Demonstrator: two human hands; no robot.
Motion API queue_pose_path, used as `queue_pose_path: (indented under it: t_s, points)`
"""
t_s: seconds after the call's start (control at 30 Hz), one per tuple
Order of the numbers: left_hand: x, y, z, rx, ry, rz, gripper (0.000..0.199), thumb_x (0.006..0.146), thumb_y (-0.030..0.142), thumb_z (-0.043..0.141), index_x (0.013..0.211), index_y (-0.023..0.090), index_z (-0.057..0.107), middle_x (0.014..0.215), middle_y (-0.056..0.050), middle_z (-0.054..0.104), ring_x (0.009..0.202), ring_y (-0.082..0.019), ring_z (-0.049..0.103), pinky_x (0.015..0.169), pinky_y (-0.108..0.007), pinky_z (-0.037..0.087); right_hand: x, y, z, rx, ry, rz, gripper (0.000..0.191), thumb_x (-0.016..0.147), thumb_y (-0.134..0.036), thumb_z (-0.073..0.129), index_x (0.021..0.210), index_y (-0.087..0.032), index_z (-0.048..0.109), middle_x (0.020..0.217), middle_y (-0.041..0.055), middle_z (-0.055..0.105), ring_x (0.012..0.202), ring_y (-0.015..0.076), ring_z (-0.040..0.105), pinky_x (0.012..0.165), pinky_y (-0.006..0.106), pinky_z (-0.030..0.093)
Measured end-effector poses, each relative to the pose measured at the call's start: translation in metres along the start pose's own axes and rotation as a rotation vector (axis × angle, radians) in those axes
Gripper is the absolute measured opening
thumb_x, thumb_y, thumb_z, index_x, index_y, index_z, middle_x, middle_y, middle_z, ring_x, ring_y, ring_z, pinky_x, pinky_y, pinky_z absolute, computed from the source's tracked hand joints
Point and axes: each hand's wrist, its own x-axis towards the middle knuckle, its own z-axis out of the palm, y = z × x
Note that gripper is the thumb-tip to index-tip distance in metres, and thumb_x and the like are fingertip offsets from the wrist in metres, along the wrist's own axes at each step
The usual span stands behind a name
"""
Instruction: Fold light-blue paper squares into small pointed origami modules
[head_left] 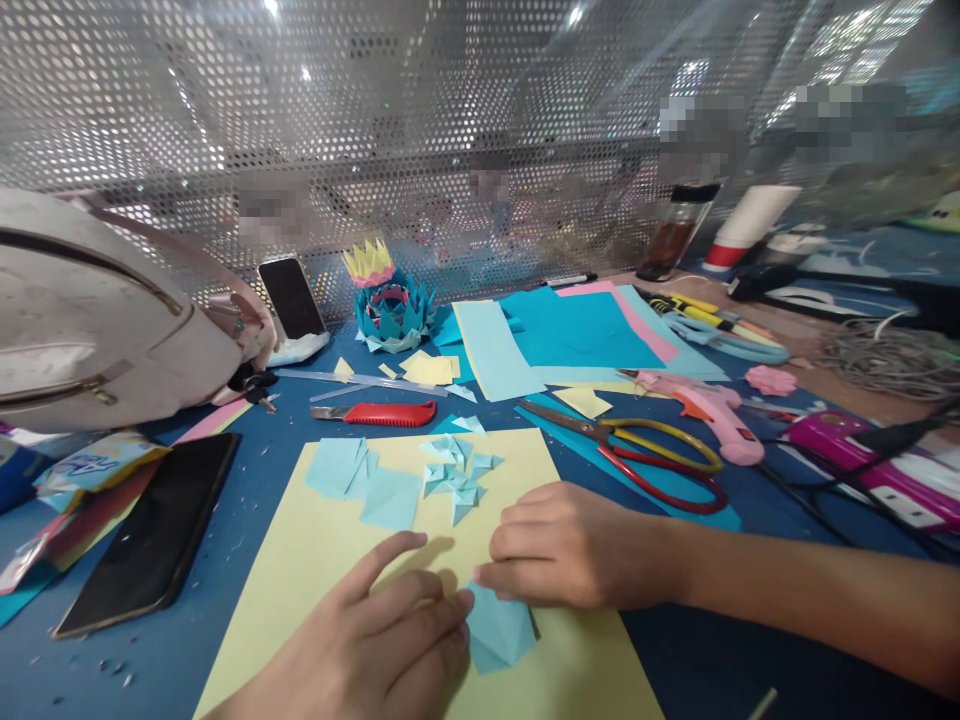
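A folded square of light blue paper (501, 635) lies on a large pale yellow sheet (277, 600). My left hand (409, 625) has its fingertips on the paper's left edge, the index finger lifted and the thumb hidden. The curled fingers of my right hand (562, 548) pinch the paper's top edge. Beyond my hands, still on the yellow sheet, are a stack of light blue squares (337, 467), a single light blue square (391, 498) and several small folded light blue pieces (454, 475).
Behind the sheet lie a red utility knife (394, 413) and coloured papers (585, 335) near a blue folded paper ornament (394, 315). Scissors (660, 450) and a pink glue gun (712, 410) are at right. A black phone (154, 540) and backpack (112, 320) occupy the left.
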Motion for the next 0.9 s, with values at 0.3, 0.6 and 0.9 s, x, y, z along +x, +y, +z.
queue_pose_path:
  t_s: [0.3,0.6,0.9]
  points:
    - [0.0067,0.0013,-0.0015,-0.057,0.021,-0.016,0.034,0.106,0.01,0.038,0.097,0.014,0.07,0.099,-0.004,0.078,0.091,-0.014,0.07,0.12,-0.037,0.036,-0.0022,-0.001,0.0035,0.153,-0.004,0.069,0.037,0.111,-0.034,0.038,0.109,-0.017,0.07,0.084,0.0023,0.065,0.069,0.0143,0.052,0.06,0.03,0.037]
    - [0.0056,0.0029,0.0009,-0.045,0.064,-0.045,0.032,0.104,0.009,0.038,0.098,0.015,0.069,0.083,-0.001,0.074,0.081,-0.013,0.068,0.118,-0.036,0.038,-0.0022,-0.0016,0.004,0.14,-0.034,0.062,0.036,0.11,-0.033,0.039,0.109,-0.015,0.07,0.084,0.0033,0.065,0.069,0.015,0.051,0.06,0.031,0.037]
    - [0.0038,0.0044,0.0035,0.07,0.055,-0.049,0.032,0.103,0.01,0.038,0.097,0.016,0.07,0.076,0.001,0.067,0.078,-0.014,0.063,0.115,-0.036,0.035,0.0026,-0.0016,0.0035,0.259,-0.076,0.102,0.045,0.109,-0.05,0.038,0.114,-0.022,0.073,0.091,0.0047,0.063,0.074,0.0152,0.053,0.062,0.03,0.034]
